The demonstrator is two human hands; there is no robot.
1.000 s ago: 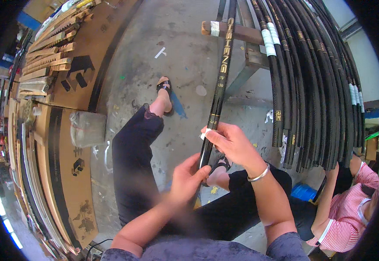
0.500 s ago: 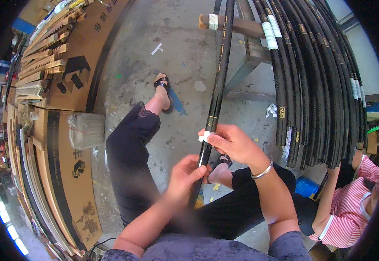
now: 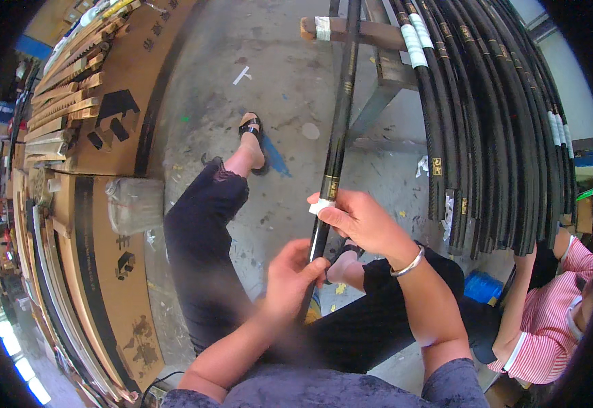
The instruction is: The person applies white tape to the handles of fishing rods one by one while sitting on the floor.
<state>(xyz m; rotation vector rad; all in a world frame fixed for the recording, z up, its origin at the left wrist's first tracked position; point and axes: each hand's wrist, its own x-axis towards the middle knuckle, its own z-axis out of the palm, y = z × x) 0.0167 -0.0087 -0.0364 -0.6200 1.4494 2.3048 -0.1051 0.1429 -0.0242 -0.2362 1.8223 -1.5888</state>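
A long black fishing rod (image 3: 339,129) with gold markings slants from the top of the view down between my legs. My left hand (image 3: 288,275) is closed round its lower part, thumb lying along the near side. Just above, my right hand (image 3: 363,223) pinches a small white wrap (image 3: 321,207), cloth or paper, against the rod. A gold emblem shows right above that wrap. Farther up, the rod passes over a wooden bar (image 3: 364,34) with a white band. The rod's lower end is partly hidden by my left hand and forearm.
Many similar black rods (image 3: 473,136) lie side by side on a stand (image 3: 381,102) to the right. A co-worker in a striped shirt (image 3: 538,326) reaches toward their near ends. Cardboard boxes (image 3: 106,272) and wooden strips (image 3: 65,102) line the left. A blue object (image 3: 481,288) sits low right.
The rod has turned about its length, so a different gold emblem now faces up above the white wrap. Both hands keep nearly the same places; the view has shifted slightly.
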